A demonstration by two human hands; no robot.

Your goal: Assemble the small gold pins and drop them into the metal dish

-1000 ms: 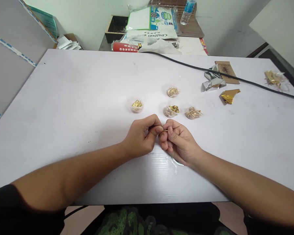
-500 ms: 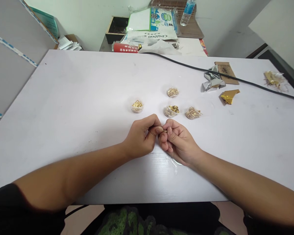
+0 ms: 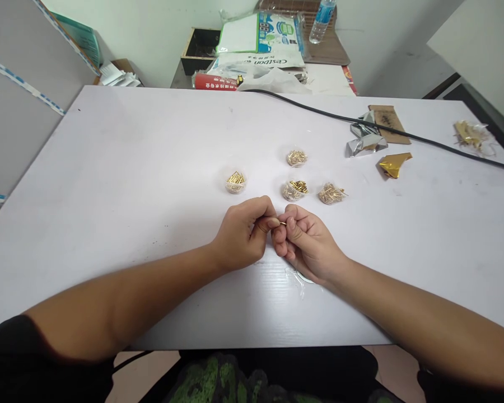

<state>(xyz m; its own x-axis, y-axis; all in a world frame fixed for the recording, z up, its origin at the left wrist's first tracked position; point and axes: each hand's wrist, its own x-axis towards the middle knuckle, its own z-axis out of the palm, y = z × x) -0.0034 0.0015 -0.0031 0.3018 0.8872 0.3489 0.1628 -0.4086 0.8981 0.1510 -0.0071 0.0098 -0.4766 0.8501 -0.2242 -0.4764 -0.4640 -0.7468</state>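
Over the white table point(image 3: 121, 168), my left hand point(image 3: 247, 232) and my right hand point(image 3: 308, 240) meet fingertip to fingertip. Both are closed in a pinch on a thin gold-coloured metal pin point(image 3: 283, 223); only a short length of it shows between the thumbs. Just beyond the hands stand small clear cups of gold pins: a left cup point(image 3: 235, 183), a middle cup point(image 3: 294, 191) with two sorts of pieces, a right cup point(image 3: 331, 193) and a far cup point(image 3: 297, 158).
A black cable point(image 3: 319, 113) crosses the far right of the table. Near it lie silver foil point(image 3: 366, 145), gold foil point(image 3: 395, 165), a brown cardboard piece point(image 3: 390, 124) and a clear bag of gold pieces point(image 3: 472, 136). Beneath my right hand lies clear plastic point(image 3: 304, 282).
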